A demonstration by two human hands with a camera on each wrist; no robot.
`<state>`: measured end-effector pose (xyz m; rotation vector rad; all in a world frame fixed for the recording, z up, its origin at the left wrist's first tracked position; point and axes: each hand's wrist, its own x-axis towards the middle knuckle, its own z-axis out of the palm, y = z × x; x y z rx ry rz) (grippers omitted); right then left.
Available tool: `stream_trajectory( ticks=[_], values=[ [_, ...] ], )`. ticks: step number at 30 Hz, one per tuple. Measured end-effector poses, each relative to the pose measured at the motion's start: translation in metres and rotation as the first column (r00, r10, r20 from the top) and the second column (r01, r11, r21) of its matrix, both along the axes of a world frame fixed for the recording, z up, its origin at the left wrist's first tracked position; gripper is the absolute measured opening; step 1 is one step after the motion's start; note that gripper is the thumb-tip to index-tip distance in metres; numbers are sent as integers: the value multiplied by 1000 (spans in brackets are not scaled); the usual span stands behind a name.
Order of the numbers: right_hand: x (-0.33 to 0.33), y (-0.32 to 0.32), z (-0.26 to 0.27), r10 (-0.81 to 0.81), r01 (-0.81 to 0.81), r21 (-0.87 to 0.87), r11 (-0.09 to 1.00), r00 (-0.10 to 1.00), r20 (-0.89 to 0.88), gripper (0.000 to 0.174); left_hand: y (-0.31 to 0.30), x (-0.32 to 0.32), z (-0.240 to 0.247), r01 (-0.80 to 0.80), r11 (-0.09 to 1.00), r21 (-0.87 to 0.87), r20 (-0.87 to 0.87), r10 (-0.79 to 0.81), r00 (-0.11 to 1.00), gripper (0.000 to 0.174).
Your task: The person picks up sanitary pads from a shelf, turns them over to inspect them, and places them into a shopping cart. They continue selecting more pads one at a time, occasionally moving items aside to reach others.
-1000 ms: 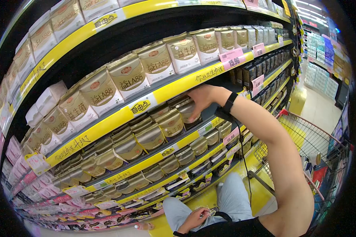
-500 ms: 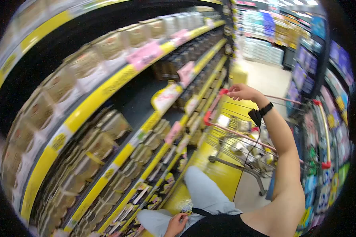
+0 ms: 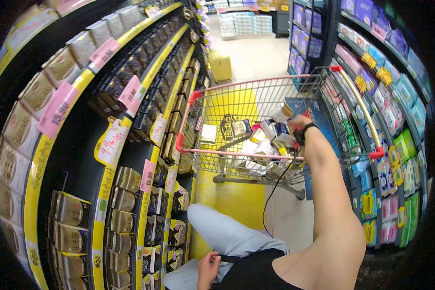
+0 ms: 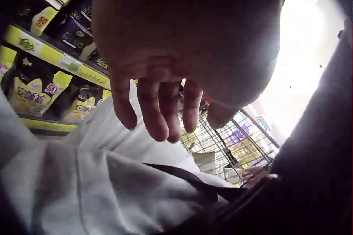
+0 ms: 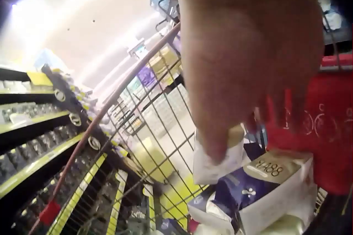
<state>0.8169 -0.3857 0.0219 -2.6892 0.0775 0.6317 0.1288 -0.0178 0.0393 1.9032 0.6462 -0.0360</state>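
My right hand (image 3: 300, 123) reaches down into the shopping cart (image 3: 256, 96), over several packs inside it. In the right wrist view its thumb overlaps a white-and-gold pack (image 5: 212, 163), and its blurred fingers (image 5: 278, 108) point down. A pack marked "A88" (image 5: 276, 169) with a purple side lies just below, beside a red item (image 5: 325, 130). Whether the hand touches a pack I cannot tell. My left hand (image 3: 209, 266) hovers near my lap in light blue trousers; its loosely bent fingers (image 4: 151, 116) hold nothing.
Shelves of gold and dark packs (image 3: 72, 212) line the left, with pink price tags (image 3: 58, 108). More shelves of colourful packs (image 3: 403, 145) stand on the right. A yellow box (image 3: 220, 66) sits on the floor beyond the cart. A black cable (image 3: 266, 212) runs down from the right wrist.
My view has swung right from the shelf to the cart. The right hand has left the pack shelf, passed the cart's rim and come down inside. The left hand stays near the lap.
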Motion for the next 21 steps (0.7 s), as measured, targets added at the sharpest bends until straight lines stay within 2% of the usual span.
stream_trajectory(
  ticks=[1,2,4,5,6,9,10,12,14,16,17,18,20,21],
  values=[
    [-15,12,15,46,-45,180,983,999,-1,68,-1,1,-7,18,1000,18,11,-18,1000,20],
    [-34,28,29,62,-53,136,989,996,-61,83,-3,2,-11,31,999,40,28,-33,999,20],
    [-50,51,31,155,-168,-151,974,984,-90,97,-7,6,-4,31,996,83,29,-33,999,20],
    [-52,56,35,204,-225,-89,970,959,-197,103,-7,7,1,37,993,108,31,-41,999,20],
    [-58,68,43,284,-334,-209,919,930,-234,109,-6,7,6,42,990,134,31,-47,998,20],
    [-51,74,32,280,-352,-198,915,906,-317,122,-3,0,11,-18,993,113,45,13,999,20],
    [-59,71,18,351,-362,-293,885,932,-91,124,-2,-3,11,-46,994,100,57,40,998,20],
    [-73,72,21,399,-389,-370,844,916,-52,127,1,-10,10,-69,992,109,45,64,997,20],
    [-96,87,45,447,-414,-580,701,890,-95,125,3,-18,9,-101,987,121,45,97,994,20],
    [-88,86,37,533,-498,-552,669,839,-111,118,6,-23,1,-108,984,143,46,102,994,20],
    [-88,91,34,555,-507,-583,635,824,-112,108,6,-26,-2,-104,983,152,46,98,994,20],
    [-65,80,20,453,-514,-328,793,857,-247,99,4,-26,0,-113,982,151,60,105,993,20],
    [-77,82,22,547,-521,-413,747,835,-62,92,1,-23,4,-129,980,149,93,116,989,21],
    [-79,87,32,557,-518,-331,789,830,29,90,0,-24,4,-129,983,132,77,120,990,21]
  ],
)
